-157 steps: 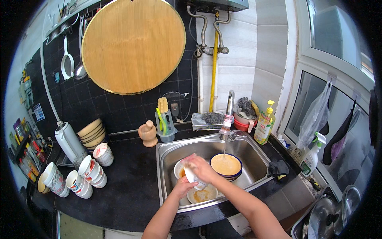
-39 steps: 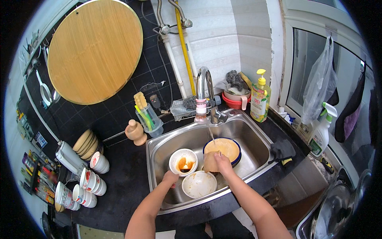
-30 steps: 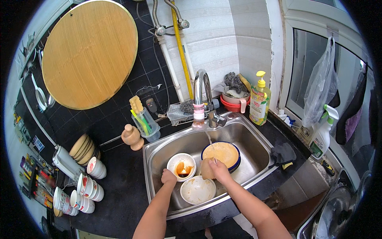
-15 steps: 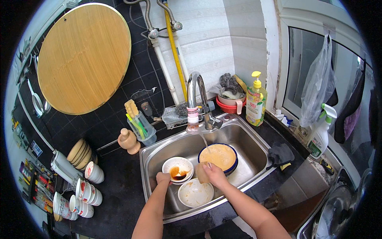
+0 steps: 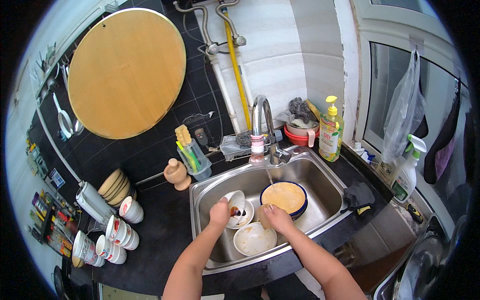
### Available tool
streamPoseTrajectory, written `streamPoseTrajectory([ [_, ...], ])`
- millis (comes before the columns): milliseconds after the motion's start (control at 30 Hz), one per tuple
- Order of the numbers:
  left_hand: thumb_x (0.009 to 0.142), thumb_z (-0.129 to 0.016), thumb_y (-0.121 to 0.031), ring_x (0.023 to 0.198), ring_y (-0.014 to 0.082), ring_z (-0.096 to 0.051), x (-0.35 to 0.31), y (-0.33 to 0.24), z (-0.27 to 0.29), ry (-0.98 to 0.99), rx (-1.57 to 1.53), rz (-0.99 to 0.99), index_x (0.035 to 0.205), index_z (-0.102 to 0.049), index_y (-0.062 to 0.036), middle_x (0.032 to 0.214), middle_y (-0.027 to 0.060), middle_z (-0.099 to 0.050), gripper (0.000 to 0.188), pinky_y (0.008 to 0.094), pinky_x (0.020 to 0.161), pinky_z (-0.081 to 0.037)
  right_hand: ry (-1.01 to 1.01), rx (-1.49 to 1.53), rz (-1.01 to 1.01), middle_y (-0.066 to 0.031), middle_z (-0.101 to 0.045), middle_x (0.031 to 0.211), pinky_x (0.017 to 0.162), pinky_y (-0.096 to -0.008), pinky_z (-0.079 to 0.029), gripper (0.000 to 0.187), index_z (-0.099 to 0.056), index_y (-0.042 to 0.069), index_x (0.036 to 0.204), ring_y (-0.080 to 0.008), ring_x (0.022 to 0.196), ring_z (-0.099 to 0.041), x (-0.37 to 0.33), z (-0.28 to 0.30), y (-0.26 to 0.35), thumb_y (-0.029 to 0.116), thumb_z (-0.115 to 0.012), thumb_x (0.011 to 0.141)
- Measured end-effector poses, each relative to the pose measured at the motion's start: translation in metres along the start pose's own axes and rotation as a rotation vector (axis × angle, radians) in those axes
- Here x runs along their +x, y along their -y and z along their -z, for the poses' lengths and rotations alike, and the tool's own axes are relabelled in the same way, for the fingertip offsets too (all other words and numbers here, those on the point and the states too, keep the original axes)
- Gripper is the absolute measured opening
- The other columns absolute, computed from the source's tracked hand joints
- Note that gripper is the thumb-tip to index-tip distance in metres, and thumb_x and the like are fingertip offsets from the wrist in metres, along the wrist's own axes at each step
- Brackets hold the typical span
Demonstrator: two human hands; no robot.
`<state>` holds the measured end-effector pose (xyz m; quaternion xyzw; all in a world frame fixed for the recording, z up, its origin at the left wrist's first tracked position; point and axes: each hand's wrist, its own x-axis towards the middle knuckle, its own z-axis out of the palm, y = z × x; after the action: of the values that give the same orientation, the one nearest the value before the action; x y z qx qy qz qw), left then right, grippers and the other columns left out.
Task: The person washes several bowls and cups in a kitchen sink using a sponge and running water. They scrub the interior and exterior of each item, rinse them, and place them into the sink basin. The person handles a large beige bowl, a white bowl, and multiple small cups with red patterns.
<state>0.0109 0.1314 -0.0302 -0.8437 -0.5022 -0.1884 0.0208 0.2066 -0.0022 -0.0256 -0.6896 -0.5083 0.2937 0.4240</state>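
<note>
My left hand (image 5: 220,213) grips a small white bowl (image 5: 237,199), tilted on its side, with reddish-brown sauce at its lower edge. Right under it in the sink sits another white bowl (image 5: 246,220). A third white bowl (image 5: 255,239), stained with food residue, lies nearer to me. Closed around a flat tan piece (image 5: 264,218), perhaps a scrubbing pad, is my right hand (image 5: 278,219). Beyond that hand stands a blue-rimmed bowl (image 5: 283,197) full of cloudy orange water. A thin stream from the faucet (image 5: 260,117) runs into it.
The steel sink (image 5: 320,200) sits in a black counter. To its left are a wooden pestle-shaped holder (image 5: 177,175), a utensil cup (image 5: 199,165) and stacked bowls (image 5: 131,210). Behind its right corner stands a yellow-capped soap bottle (image 5: 330,131); dark gloves (image 5: 359,196) lie on the right edge.
My left hand has lifted and tipped the sauce-stained bowl, uncovering the one beneath. My right hand still holds the tan piece. The whole view has shifted, so the scene sits further right.
</note>
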Motion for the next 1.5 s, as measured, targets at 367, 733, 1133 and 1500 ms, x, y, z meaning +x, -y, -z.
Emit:
streamPoseTrajectory([
  [367, 0.071, -0.056, -0.002, 0.064, 0.0318, -0.063, -0.052, -0.013, 0.033, -0.215, -0.545, 0.309, 0.076, -0.043, -0.0006, 0.072, 0.0212, -0.055, 0.014, 0.0385, 0.048, -0.053, 0.105, -0.012, 0.307, -0.0191, -0.06, 0.097, 0.077, -0.0394, -0.045, 0.035, -0.056, 0.006, 0.107, -0.0328, 0.089, -0.058, -0.026, -0.004, 0.033, 0.032, -0.049, 0.084],
  [733, 0.07, -0.048, 0.006, 0.074, 0.0364, -0.062, -0.084, -0.017, 0.011, 0.154, -1.574, 0.726, 0.123, -0.022, -0.0039, 0.108, 0.0219, -0.048, 0.06, 0.045, 0.051, -0.057, 0.151, -1.055, 0.702, -0.0181, -0.047, 0.121, 0.103, -0.0412, -0.023, 0.049, -0.046, 0.004, 0.121, -0.0304, 0.119, -0.039, 0.002, -0.051, 0.005, 0.028, -0.049, 0.078],
  [1133, 0.07, -0.04, 0.007, 0.079, 0.0349, -0.062, -0.084, -0.013, 0.013, 0.176, -1.696, 0.673, 0.122, -0.029, -0.0053, 0.109, 0.02, -0.05, 0.054, 0.042, 0.053, -0.058, 0.743, -1.269, 0.562, -0.0084, -0.038, 0.133, 0.097, -0.0318, -0.033, 0.049, -0.039, 0.013, 0.13, -0.0218, 0.119, -0.039, 0.001, -0.042, 0.056, 0.025, -0.042, 0.082],
  [1500, 0.072, -0.042, 0.003, 0.093, 0.0329, -0.057, -0.084, -0.014, 0.017, 0.526, -1.712, 0.546, 0.133, -0.02, -0.017, 0.119, 0.015, -0.044, 0.068, 0.0424, 0.059, -0.057, 0.192, -0.644, 0.891, -0.0137, -0.043, 0.12, 0.09, -0.0375, -0.039, 0.038, -0.049, 0.007, 0.112, -0.0316, 0.106, -0.048, 0.012, -0.066, 0.05, 0.013, -0.053, 0.075],
])
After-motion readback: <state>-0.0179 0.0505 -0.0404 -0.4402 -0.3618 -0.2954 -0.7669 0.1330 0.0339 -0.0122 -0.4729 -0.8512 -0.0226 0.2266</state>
